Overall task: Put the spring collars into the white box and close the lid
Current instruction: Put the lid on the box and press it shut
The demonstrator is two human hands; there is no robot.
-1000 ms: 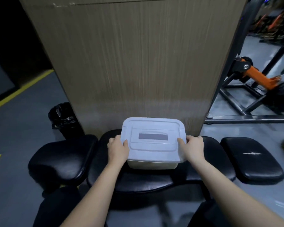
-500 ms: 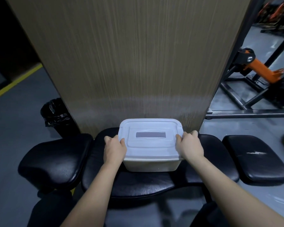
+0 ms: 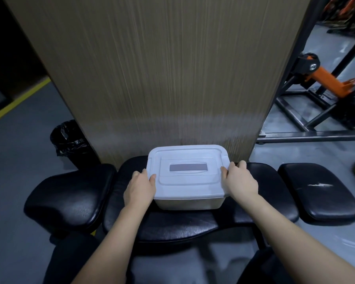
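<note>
Gym floor, grey and glossy, dim light; a wide wood-grain panel (image 3: 172, 68) fills the upper middle, standing just behind a row of black padded seats; centre pad (image 3: 182, 224) carries the work, with a second pad (image 3: 70, 193) to its left and a smaller one (image 3: 318, 191) to its right, the three set close but apart; a bin lined with a black bag (image 3: 70, 140) stands on the floor left of the panel; yellow floor line (image 3: 16, 101) at far left; black steel frame with an orange arm (image 3: 328, 78) at right, well apart from the seats; white box (image 3: 188, 202) sits on the centre pad, back edge near the panel's foot; lid (image 3: 187, 171) lies flat on top and looks seated all round; a grey rectangular patch (image 3: 188, 167) is set in the lid's raised middle, blank, no lettering legible on it or anywhere on the box; spring collars not visible, the walls being opaque from here; left hand (image 3: 140, 188) clasps the left end of the box, thumb over the lid's edge, fingers down the side; right hand (image 3: 240, 181) clasps the right end the same way, thumb on the lid rim, fingers wrapped round the far corner; the box lies squarely between the two hands, both pressing on it; bare forearms run in from the lower corners.
</note>
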